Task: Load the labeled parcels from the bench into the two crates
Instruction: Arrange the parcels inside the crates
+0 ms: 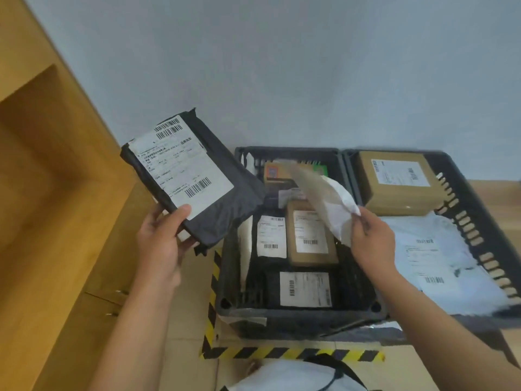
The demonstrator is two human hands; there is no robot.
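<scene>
barcoded black parcel (194, 176), white mailer (334, 203), both held

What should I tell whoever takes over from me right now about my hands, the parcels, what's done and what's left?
Left hand grips a black parcel, label up, held left of the left crate.
Right hand pinches a white mailer above the left crate.
Done: the left crate holds several labeled parcels; the right crate holds a brown box and a pale bag.
Left: set both held parcels into a crate. Any parcels on the bench are out of view.
</scene>
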